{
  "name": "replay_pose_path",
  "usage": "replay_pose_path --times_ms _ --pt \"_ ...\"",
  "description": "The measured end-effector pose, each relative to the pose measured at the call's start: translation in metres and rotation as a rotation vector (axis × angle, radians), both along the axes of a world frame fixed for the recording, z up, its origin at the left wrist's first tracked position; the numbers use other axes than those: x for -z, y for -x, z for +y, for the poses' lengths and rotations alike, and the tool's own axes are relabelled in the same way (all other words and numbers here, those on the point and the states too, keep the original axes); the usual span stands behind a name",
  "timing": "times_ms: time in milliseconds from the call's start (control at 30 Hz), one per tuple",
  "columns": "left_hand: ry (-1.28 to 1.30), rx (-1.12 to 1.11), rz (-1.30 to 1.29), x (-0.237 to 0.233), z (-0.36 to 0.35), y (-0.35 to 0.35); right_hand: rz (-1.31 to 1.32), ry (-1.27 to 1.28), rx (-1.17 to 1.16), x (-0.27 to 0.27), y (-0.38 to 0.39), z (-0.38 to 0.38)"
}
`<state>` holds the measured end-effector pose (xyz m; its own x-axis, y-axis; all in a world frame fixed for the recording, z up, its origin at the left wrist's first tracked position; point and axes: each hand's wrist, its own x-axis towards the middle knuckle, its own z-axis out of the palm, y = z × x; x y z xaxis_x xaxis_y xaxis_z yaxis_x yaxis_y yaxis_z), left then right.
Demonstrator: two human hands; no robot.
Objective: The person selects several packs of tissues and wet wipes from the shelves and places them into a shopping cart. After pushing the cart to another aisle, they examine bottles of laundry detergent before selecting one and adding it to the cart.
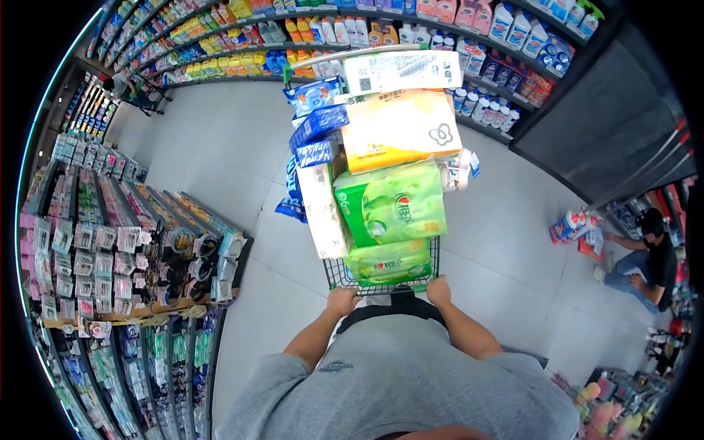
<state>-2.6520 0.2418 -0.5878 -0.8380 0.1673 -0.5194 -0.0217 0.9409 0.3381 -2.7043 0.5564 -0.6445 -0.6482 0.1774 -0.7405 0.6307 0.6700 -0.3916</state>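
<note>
A wire shopping cart point(331, 273) stands right in front of me, piled high with packs. My left hand point(342, 300) is wrapped round the left end of its handle, and my right hand point(438, 289) grips the right end. Nearest to my hands lies a green tissue pack point(390, 262), with a larger green tissue pack point(391, 204) above it. Farther forward are an orange and white pack point(401, 132) and a white pack with printed labels point(403, 72). Along the left side sit a long pale pack point(321, 209) and several blue packs point(317, 126).
Shelves of cleaning bottles point(330, 31) curve across the far side. On the left stands a rack of hanging goods point(110, 249). A person in dark clothes point(653, 257) crouches at the right beside bottles point(568, 226). Another cart point(147, 97) is far left. Grey floor point(286, 323) surrounds my cart.
</note>
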Motion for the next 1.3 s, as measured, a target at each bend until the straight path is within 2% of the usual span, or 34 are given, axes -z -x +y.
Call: replay_pose_path --times_ms 33,333,500,600,667,767,867,933,967,1100,1167,1300 --pt "0.028 -0.03 -0.102 -0.002 0.003 0.002 0.021 -0.026 -0.039 -0.003 0.002 0.0" --pt "-0.092 -0.063 -0.014 0.03 0.016 0.004 0.04 -0.003 -0.119 0.003 0.039 0.019" --pt "-0.092 -0.099 -0.124 0.045 0.028 0.038 0.091 0.021 -0.153 0.015 0.089 0.03" --pt "-0.107 -0.129 -0.09 0.047 0.04 0.063 0.118 0.036 -0.191 0.026 0.129 0.041" --pt "-0.132 -0.121 -0.069 0.054 0.044 0.078 0.151 0.038 -0.222 0.021 0.143 0.045" --pt "-0.176 -0.133 -0.066 0.073 0.047 0.095 0.245 0.004 -0.137 -0.002 0.147 0.034" --pt "-0.154 -0.141 -0.033 0.069 0.059 0.114 0.343 -0.046 -0.215 -0.002 0.138 0.03" --pt "-0.146 -0.139 -0.027 0.081 0.063 0.113 0.518 -0.191 -0.437 0.012 0.12 0.024" --pt "-0.122 -0.146 -0.03 0.081 0.067 0.121 0.433 -0.121 -0.405 0.011 0.125 0.026" --pt "-0.101 -0.197 0.007 0.094 0.078 0.142 0.487 -0.206 -0.463 0.005 0.156 0.027" --pt "-0.085 -0.203 0.024 0.108 0.085 0.144 0.456 -0.314 -0.643 0.013 0.172 0.034" --pt "-0.09 -0.291 0.066 0.105 0.106 0.171 0.381 -0.287 -0.73 0.018 0.225 0.041"
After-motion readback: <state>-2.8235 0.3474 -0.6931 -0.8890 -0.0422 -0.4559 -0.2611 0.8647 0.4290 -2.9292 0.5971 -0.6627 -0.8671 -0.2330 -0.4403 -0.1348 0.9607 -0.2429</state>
